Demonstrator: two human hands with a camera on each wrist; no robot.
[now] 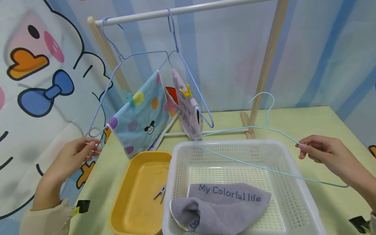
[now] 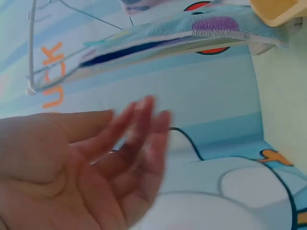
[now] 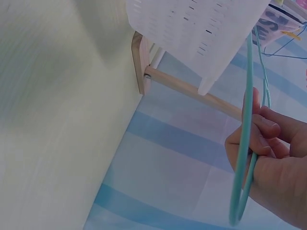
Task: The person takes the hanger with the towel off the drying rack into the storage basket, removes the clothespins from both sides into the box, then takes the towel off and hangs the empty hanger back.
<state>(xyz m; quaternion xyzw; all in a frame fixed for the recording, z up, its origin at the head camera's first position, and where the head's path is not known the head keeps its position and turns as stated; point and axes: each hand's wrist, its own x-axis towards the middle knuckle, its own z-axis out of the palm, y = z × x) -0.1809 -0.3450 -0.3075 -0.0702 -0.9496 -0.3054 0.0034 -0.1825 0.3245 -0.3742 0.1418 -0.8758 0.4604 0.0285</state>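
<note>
My right hand (image 1: 323,151) pinches a mint-green clothes hanger (image 1: 249,163) by its sloping shoulder, holding it over the white basket; the right wrist view shows the fingers (image 3: 264,136) curled round the wire. Nothing is in my left hand (image 1: 73,156), whose fingers are loosely bent just below the corner of a blue hanger (image 1: 97,114) on the rack. A light blue dotted towel (image 1: 144,114) with a teal clip hangs from that hanger. On a second blue hanger (image 1: 191,71) is a pinkish towel (image 1: 186,104) with a yellow clip (image 1: 186,91). A grey towel (image 1: 229,205) lies folded over in the basket.
The white basket (image 1: 296,182) stands at the front of the table, beside a yellow tray (image 1: 138,189) with a grey clothespin (image 1: 160,193) in it. Behind them rises a rack with a white rail (image 1: 194,8) and wooden posts (image 1: 270,55). Printed curtains surround the table.
</note>
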